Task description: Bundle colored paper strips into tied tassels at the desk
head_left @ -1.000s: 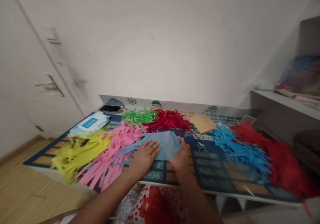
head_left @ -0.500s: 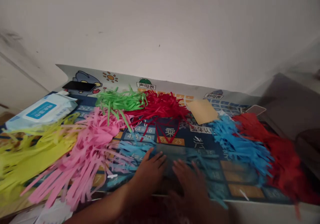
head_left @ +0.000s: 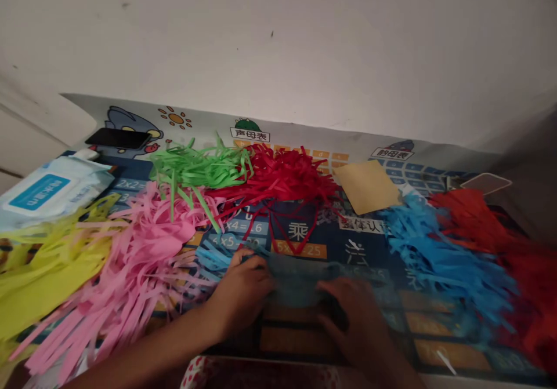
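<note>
Bare wall (head_left: 282, 58) rises beyond a bench (head_left: 452, 382) covered with a printed mat (head_left: 291, 342). Work piece: thin blue sheet (head_left: 300, 279), flat on the mat between the left hand (head_left: 244, 287) and right hand (head_left: 354, 313). Left fingers are curled at its near-left edge; right fingers are bent, thumb apart, at its right side. Blur prevents telling whether either hand grips it.

Progress, as judged: fringed bundles stand formed around the fingers: green (head_left: 198, 167) and crimson (head_left: 287, 174) beyond, pink (head_left: 152, 238) and yellow (head_left: 56, 273) leftward, bright blue (head_left: 448, 255) and orange-red (head_left: 470, 215) rightward. Blue strips (head_left: 213, 255) show beside the left fingers; the sheet's middle appears plain and seemingly unfinished.
</note>
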The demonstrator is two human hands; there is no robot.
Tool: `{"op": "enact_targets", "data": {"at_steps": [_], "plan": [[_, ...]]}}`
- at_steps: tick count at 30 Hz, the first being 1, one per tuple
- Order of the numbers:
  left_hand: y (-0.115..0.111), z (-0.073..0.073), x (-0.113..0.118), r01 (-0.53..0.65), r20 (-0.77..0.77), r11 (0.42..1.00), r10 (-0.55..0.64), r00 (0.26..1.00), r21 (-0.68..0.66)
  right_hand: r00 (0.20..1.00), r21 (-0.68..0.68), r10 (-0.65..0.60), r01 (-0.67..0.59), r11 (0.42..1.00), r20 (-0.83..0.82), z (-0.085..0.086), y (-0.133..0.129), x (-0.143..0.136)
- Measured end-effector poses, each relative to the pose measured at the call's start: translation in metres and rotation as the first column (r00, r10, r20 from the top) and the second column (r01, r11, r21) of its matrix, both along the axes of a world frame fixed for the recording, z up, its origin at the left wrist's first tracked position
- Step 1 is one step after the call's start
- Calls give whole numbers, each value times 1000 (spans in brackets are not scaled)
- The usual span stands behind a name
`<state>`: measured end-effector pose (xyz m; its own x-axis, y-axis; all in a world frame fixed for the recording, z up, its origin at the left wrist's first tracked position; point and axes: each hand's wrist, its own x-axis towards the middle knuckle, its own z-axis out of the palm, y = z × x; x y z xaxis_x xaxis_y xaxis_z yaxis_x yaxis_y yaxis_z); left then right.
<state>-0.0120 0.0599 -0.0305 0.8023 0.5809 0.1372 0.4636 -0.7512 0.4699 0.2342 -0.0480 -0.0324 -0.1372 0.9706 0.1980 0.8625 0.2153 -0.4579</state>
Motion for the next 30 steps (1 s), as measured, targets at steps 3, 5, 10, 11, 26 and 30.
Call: {"op": "enact_targets", "data": {"at_steps": [3, 5, 10, 11, 26, 30], "plan": [[-2, -5, -3, 155, -14, 983, -155, 988, 97, 990, 30, 139, -138, 990, -29, -11, -5, 2], [-2, -5, -6, 231, -8, 972, -231, 973, 33, 985, -2, 165, -165, 986, -55, -16, -8, 6], [10, 4, 1, 10, 29, 986, -6, 1000, -166, 987, -171, -115, 95, 981, -115, -8, 1, 5], [13, 5, 5, -59, 5, 984, 61, 998, -170, 978, -174, -183, 164, 971, -100, -6, 5, 2], [28, 8, 31, -236, -368, 972, 224, 902, 12, 935, -107, -338, 349, 931, 105, -13, 30, -9], [30, 8, 34, -234, -394, 972, 221, 892, 15, 936, -119, -334, 346, 931, 109, -14, 33, -11]]}}
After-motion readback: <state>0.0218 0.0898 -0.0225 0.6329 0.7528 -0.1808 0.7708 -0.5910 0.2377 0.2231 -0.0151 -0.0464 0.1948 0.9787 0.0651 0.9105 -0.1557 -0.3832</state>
